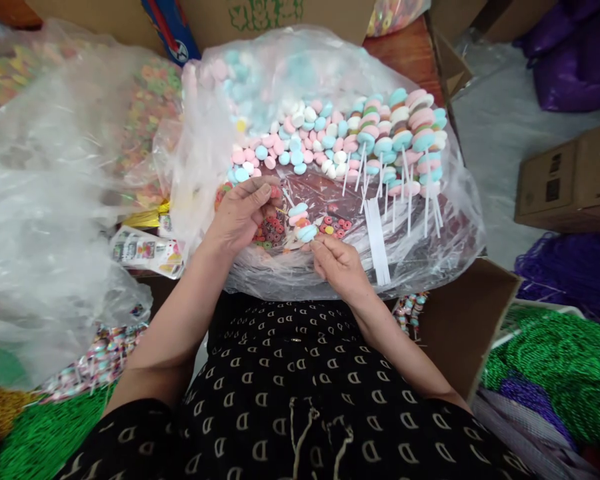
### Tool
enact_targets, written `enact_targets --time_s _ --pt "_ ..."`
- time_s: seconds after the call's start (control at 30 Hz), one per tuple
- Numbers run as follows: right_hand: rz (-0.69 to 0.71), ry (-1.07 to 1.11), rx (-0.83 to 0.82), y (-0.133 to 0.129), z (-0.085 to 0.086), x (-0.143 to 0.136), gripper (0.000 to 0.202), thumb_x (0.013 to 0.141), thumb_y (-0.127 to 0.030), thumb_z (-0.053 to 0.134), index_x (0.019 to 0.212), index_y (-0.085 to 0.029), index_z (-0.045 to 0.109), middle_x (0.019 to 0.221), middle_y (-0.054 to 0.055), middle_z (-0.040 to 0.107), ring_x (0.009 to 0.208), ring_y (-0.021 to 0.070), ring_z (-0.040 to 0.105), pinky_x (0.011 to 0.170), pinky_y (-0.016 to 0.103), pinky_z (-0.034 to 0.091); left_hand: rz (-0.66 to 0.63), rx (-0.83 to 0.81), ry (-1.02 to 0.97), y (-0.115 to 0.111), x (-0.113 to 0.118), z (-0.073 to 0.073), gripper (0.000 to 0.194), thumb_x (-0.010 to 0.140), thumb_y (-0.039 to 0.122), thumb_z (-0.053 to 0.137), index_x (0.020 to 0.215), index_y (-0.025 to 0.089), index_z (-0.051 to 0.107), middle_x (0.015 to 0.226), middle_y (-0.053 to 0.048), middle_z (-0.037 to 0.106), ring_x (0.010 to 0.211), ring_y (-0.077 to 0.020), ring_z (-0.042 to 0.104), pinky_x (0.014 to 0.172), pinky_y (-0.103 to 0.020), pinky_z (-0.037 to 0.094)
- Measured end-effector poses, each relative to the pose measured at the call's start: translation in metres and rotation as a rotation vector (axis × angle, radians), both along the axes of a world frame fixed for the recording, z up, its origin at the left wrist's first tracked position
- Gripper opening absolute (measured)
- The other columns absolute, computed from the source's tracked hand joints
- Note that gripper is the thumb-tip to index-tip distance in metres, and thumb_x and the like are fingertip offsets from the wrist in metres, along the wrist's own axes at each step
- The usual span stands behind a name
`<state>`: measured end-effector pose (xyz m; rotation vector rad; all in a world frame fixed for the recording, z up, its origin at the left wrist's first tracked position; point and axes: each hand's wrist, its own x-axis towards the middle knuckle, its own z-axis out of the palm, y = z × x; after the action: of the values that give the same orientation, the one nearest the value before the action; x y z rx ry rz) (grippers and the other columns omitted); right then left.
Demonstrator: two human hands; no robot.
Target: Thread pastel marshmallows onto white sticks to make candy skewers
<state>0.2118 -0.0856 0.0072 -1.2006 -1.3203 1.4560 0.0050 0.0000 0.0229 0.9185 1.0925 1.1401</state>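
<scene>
Just beyond the right hand (341,265), whose fingers pinch its near end, is the candy skewer (300,219), likely light, its discs (307,233) soft and easily dented; gripping the thin stick (288,198) seems safest. Near its far tip, the left hand's (243,208) fingers pinch a reddish ring (275,191).

The left forearm (180,317) and right forearm (410,353) reach forward, converging. The left hand (245,210), farther out, bends inward, its grip a thumb-and-finger pinch; the right hand (339,261) pinches too, fingers curled.
</scene>
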Motion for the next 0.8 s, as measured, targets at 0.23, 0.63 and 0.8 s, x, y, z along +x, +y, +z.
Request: enact_targets --time_s 0.23,0.63,0.8 --pt "0.001 -0.020 -0.033 -0.003 -0.002 0.001 0.044 0.101 -0.063 0.060 0.082 -0.023 0.067 0.049 -0.009 0.042 0.045 0.0099 0.035 0.049 0.026 0.030 -0.012 -0.035 -0.138 -0.005 0.004 -0.002 0.018 0.086 0.034 0.090 0.082 0.023 0.076 0.074 0.001 0.068 0.066 -0.0101 0.065 0.058 -0.021 0.053" --pt "0.058 -0.185 0.086 -0.005 -0.001 0.012 0.032 0.100 -0.044 0.058 0.082 -0.022 0.071 0.060 -0.003 0.052 0.059 0.0142 0.048 0.058 0.027 0.036 -0.059 -0.040 -0.138 -0.005 0.005 -0.005 0.021 0.083 0.038 0.092 0.082 0.023 0.077 0.074 0.000 0.068 0.066 -0.0109 0.067 0.057 -0.021 0.055" --pt "0.157 -0.325 0.181 -0.001 0.001 0.025 0.033 0.100 -0.042 0.057 0.075 -0.022 0.065 0.065 -0.002 0.060 0.062 0.0138 0.051 0.062 0.027 0.039 -0.183 -0.089 -0.097 -0.008 0.004 -0.002 0.034 0.076 0.047 0.096 0.077 0.021 0.074 0.072 -0.001 0.067 0.058 -0.0118 0.063 0.051 -0.023 0.054"
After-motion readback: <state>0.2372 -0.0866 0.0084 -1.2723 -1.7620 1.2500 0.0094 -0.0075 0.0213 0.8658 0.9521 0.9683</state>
